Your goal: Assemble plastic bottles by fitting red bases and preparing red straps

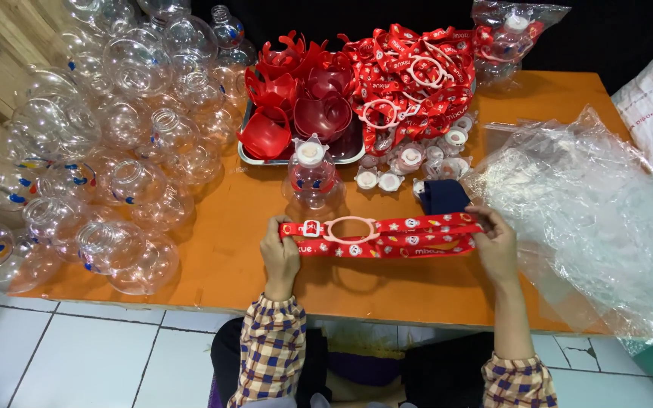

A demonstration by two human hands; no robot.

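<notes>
Both hands, left hand (280, 253) & right hand (496, 245), stretch 1 red strap (387, 236)

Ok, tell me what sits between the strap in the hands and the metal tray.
In the head view, one assembled clear bottle with a white cap stands on the orange table between red strap and tray.

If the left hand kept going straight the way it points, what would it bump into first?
Probably the clear round bottle with a white cap, just beyond the left hand and red strap; depth is uncertain.
</notes>
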